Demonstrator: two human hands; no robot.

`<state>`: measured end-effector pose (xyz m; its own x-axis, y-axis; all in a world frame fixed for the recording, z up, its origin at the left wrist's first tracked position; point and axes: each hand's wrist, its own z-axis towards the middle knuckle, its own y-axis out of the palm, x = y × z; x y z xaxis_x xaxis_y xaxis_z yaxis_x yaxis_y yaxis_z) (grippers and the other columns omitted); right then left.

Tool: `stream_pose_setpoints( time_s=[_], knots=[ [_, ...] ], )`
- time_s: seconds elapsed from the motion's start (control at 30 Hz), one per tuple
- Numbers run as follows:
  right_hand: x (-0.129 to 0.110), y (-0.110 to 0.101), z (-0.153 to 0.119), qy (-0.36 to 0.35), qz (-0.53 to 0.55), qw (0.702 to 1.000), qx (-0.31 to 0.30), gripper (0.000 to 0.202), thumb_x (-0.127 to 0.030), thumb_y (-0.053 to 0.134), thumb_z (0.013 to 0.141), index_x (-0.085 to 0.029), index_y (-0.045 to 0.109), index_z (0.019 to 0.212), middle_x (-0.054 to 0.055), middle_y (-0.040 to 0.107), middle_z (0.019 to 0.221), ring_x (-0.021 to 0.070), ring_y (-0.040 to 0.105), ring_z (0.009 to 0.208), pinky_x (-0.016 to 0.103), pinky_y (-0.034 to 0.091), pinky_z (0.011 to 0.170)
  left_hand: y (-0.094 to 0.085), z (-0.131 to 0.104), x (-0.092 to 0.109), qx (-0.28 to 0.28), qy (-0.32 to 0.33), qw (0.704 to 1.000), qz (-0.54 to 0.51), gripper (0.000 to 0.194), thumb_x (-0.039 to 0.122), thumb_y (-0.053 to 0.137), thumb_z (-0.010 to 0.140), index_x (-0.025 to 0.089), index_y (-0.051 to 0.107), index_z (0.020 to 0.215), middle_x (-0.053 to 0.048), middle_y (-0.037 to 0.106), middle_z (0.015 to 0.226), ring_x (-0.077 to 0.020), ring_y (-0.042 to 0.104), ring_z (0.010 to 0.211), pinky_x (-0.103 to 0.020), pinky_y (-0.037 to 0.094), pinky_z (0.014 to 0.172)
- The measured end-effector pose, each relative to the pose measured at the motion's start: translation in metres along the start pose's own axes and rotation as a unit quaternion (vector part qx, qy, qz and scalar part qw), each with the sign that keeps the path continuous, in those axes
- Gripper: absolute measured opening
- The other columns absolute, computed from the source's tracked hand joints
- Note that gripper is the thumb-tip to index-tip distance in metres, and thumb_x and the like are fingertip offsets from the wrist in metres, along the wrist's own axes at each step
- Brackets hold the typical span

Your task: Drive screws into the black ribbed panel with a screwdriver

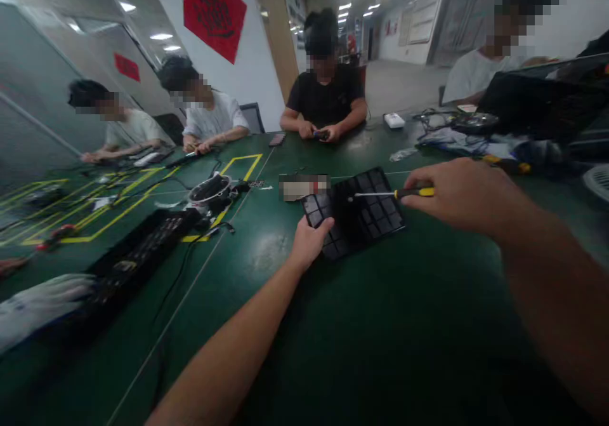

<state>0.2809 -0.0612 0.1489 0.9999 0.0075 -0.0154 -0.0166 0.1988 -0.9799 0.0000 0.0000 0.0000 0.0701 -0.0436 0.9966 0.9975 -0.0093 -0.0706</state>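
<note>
A flat black tray [380,213] divided into square compartments sits tilted in front of me over the green table. My left hand [311,239] grips its left edge, thumb on top. In my right hand [451,194] is a screwdriver [375,194] with a yellow and black handle, its shaft pointing left across the tray. At the screwdriver's tip a small light-coloured piece [351,199] shows, too small to name. Just behind the tray lies a pale box with a red patch [304,187], partly blurred out.
A long black electronics housing [143,254] lies at left, with a co-worker's gloved hand [42,305] on it. Cables and a round clear part [209,190] lie beyond. Several people sit around the green table [404,324]. Cables, bags and a black screen [537,105] crowd the right.
</note>
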Motion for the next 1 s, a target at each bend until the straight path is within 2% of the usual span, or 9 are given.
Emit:
stream_pose_setpoints(
  time_s=[0.53, 0.8, 0.9, 1.0],
  knots=[
    [-0.020, -0.010, -0.003, -0.008, 0.017, 1.000, -0.011, 0.033, -0.048, 0.066, 0.095, -0.034, 0.087, 0.116, 0.009, 0.083, 0.109, 0.0359, 0.074, 0.101, 0.045, 0.052, 0.080, -0.008, -0.001, 0.003, -0.001, 0.016, 1.000, 0.001, 0.047, 0.044, 0.090, 0.080, 0.017, 0.078, 0.117, -0.016, 0.083, 0.123, -0.0351, 0.077, 0.118, -0.055, 0.057, 0.112],
    [-0.018, -0.008, -0.003, -0.012, 0.009, 1.000, -0.008, 0.032, -0.046, 0.067, 0.095, -0.035, 0.087, 0.117, 0.008, 0.083, 0.109, 0.0359, 0.074, 0.102, 0.046, 0.052, 0.080, -0.004, 0.001, 0.001, -0.009, 0.018, 1.000, 0.006, 0.046, 0.045, 0.088, 0.081, 0.018, 0.077, 0.116, -0.016, 0.082, 0.124, -0.0341, 0.076, 0.118, -0.051, 0.059, 0.108],
    [-0.012, -0.009, -0.002, -0.015, 0.005, 1.000, -0.013, 0.031, -0.046, 0.067, 0.094, -0.035, 0.087, 0.115, 0.008, 0.083, 0.109, 0.0378, 0.074, 0.103, 0.047, 0.052, 0.080, -0.002, -0.003, 0.003, -0.048, 0.022, 0.999, 0.013, 0.048, 0.045, 0.087, 0.081, 0.018, 0.074, 0.119, -0.014, 0.082, 0.122, -0.0312, 0.076, 0.114, -0.048, 0.060, 0.106],
    [-0.004, -0.011, -0.001, -0.006, -0.003, 1.000, -0.020, 0.031, -0.046, 0.068, 0.093, -0.036, 0.087, 0.114, 0.008, 0.083, 0.110, 0.0406, 0.074, 0.104, 0.049, 0.052, 0.078, -0.001, -0.010, 0.003, -0.127, 0.005, 0.991, 0.045, 0.050, 0.044, 0.084, 0.083, 0.018, 0.070, 0.123, -0.010, 0.082, 0.109, -0.0264, 0.077, 0.095, -0.043, 0.064, 0.090]
  ],
)
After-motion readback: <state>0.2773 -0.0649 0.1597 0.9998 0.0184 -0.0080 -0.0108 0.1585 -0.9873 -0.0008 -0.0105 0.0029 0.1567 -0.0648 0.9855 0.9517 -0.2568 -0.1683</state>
